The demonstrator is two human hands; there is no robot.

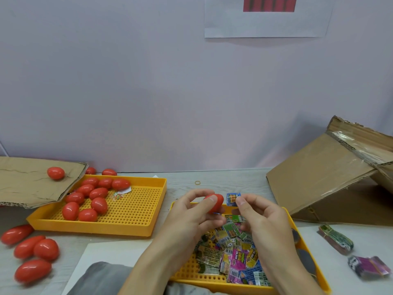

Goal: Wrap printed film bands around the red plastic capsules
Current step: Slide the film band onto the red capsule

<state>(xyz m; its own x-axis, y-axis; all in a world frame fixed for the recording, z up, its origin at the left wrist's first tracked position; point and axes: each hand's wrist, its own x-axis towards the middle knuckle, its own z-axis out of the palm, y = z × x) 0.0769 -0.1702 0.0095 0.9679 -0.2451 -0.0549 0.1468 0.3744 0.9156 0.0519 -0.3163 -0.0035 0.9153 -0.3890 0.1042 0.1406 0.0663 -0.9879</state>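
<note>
The left hand (191, 211) is gripping a red capsule (214, 202) between thumb and curled fingers, holding it in the lower centre of the frame, above the far edge of the near yellow tray (306, 248). The right hand (261, 218) is pinching a blue printed film band (233, 198) between thumb and forefinger, holding it just to the right of the capsule; whether band and capsule are touching cannot be told. The near tray is holding a loose heap of printed bands (231, 252) in green, pink and blue beneath both hands. A second yellow perforated tray (131, 211) is lying at centre left of the frame, carrying a cluster of red capsules (89, 199) in its left portion. Further capsules (34, 254) are lying on the table (234, 179) at the lower left, one (55, 173) is resting on a flattened cardboard sheet (25, 184) at the left edge, and two are sitting behind the tray by the wall. A tilted cardboard box (323, 177) is standing at the right of the frame. Two banded bundles of film (336, 239) are lying on the table at the lower right, near the tray's right side. A small rubber band (197, 182) is lying on the table above the hands. A white paper with a red strip (269, 17) is hanging on the wall at the upper right.
</note>
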